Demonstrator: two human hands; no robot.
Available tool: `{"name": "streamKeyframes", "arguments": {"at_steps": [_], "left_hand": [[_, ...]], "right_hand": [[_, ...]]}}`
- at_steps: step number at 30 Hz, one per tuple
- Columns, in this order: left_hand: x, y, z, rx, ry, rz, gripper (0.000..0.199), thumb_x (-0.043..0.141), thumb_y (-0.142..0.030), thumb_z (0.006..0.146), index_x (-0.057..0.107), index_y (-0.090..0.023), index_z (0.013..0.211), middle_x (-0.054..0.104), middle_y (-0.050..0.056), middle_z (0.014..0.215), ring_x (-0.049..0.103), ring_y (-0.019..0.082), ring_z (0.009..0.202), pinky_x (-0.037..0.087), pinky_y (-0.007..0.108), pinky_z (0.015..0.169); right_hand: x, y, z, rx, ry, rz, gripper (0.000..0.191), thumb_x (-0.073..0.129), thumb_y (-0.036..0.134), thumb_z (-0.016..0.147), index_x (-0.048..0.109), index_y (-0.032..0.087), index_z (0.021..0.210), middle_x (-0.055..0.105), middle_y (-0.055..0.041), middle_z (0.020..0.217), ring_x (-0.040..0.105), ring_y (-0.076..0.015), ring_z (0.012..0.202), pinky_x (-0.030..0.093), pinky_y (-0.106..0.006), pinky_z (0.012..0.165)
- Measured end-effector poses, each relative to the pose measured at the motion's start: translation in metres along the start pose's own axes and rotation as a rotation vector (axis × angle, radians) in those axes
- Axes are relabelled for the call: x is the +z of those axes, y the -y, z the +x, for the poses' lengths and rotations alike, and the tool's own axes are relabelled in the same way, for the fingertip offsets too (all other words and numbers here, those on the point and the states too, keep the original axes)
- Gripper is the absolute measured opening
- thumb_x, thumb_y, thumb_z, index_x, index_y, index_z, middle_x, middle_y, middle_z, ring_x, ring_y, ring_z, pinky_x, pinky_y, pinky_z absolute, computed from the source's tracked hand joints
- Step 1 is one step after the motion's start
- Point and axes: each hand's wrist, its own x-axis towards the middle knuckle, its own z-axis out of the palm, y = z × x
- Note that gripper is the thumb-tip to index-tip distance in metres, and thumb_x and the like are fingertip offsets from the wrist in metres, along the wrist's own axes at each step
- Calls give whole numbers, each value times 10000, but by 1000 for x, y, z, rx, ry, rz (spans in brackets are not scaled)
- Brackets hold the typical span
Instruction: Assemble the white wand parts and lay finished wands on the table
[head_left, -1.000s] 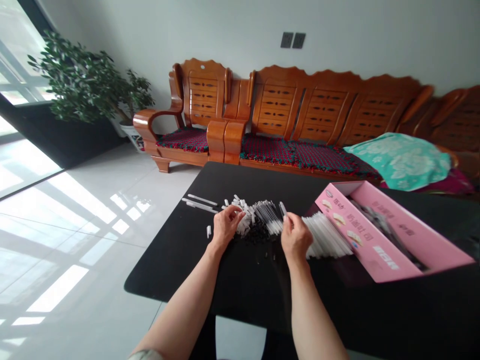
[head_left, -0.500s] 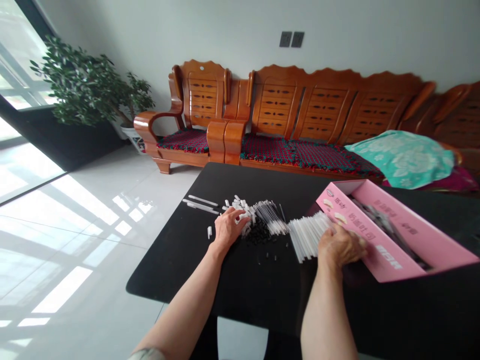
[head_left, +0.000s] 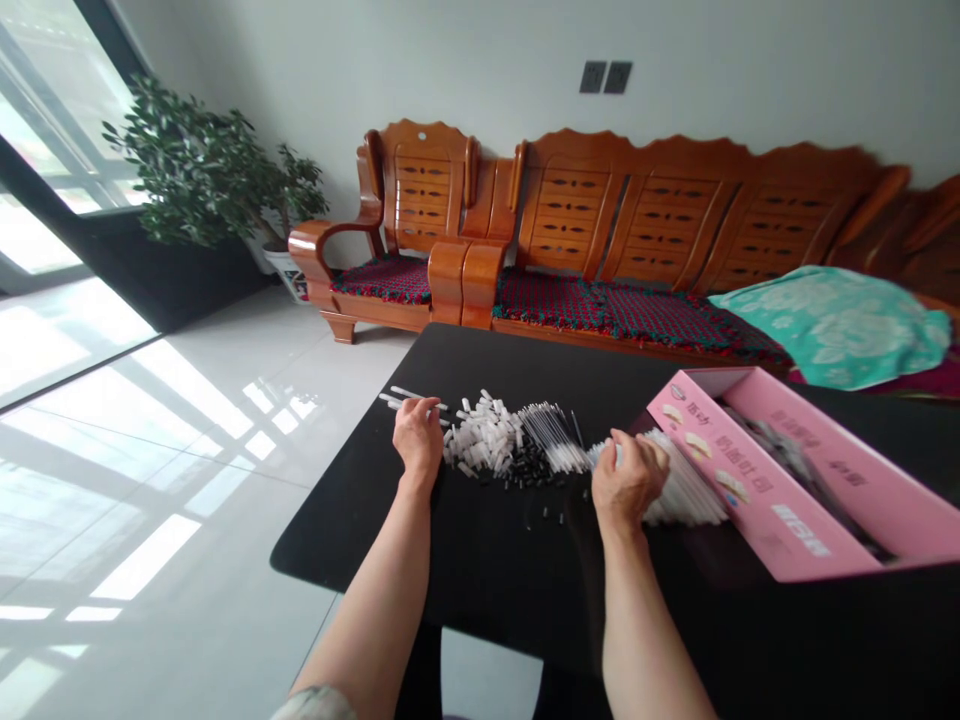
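Note:
My left hand [head_left: 418,438] is closed in a pinch at the left of the table, over a few loose white plastic tubes [head_left: 415,392]. What its fingertips hold, if anything, is too small to make out. My right hand [head_left: 630,480] is curled, with a pale plastic tube between thumb and fingers, over the left end of a row of white plastic tubes [head_left: 686,490]. Between my hands lie a heap of short white caps [head_left: 484,435], small black plugs [head_left: 531,465] and a bundle of thin pen refills [head_left: 551,430] with dark and white sections.
A long pink cardboard box [head_left: 750,480] stands right of the tube row, with dark and grey items inside. All of this is on a black table [head_left: 360,510]. Behind it are a wooden sofa [head_left: 577,200] with a turquoise cloth [head_left: 840,325] and a potted plant [head_left: 210,180].
My left hand has moved left from the white caps to the loose tubes. My right hand has shifted left, away from the box, across the tube row. The view has turned slightly.

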Motion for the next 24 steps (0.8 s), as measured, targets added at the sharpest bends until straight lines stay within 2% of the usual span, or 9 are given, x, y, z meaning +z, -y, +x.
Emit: {"name": "streamKeyframes", "arguments": {"at_steps": [3, 7, 13, 18, 24], "left_hand": [[-1, 13, 6, 16, 76, 43, 220, 578, -193, 885, 775, -287, 909, 661, 37, 1072, 605, 218, 998, 471, 287, 760], [2, 19, 5, 128, 195, 88, 282, 575, -126, 853, 789, -308, 882, 639, 34, 1097, 598, 224, 1003, 484, 307, 807], [4, 20, 4, 161, 206, 97, 234, 619, -121, 814, 780, -289, 845, 630, 35, 1066, 600, 222, 996, 485, 311, 840], [2, 19, 5, 247, 230, 95, 182, 627, -150, 824, 759, -265, 873, 636, 42, 1063, 598, 224, 1042, 470, 316, 888], [1, 19, 5, 245, 248, 91, 136, 643, -169, 812, 748, -253, 835, 645, 43, 1049, 599, 231, 1041, 478, 319, 863]], "right_hand": [[2, 2, -3, 3, 6, 18, 205, 517, 226, 901, 691, 141, 968, 687, -139, 898, 568, -289, 1004, 424, -459, 938], [3, 0, -3, -5, -9, 25, 204, 514, 222, 909, 691, 136, 961, 691, -140, 884, 575, -279, 971, 438, -447, 928], [3, 2, -2, -10, -16, 56, 182, 523, 218, 900, 684, 147, 946, 686, -121, 853, 586, -267, 918, 455, -422, 898], [3, 3, -2, -5, -6, 81, 182, 514, 214, 897, 677, 151, 950, 680, -113, 834, 580, -256, 874, 457, -414, 883], [4, 2, -2, -27, -10, 88, 176, 524, 202, 891, 677, 140, 952, 683, -112, 816, 580, -252, 849, 473, -407, 867]]}}
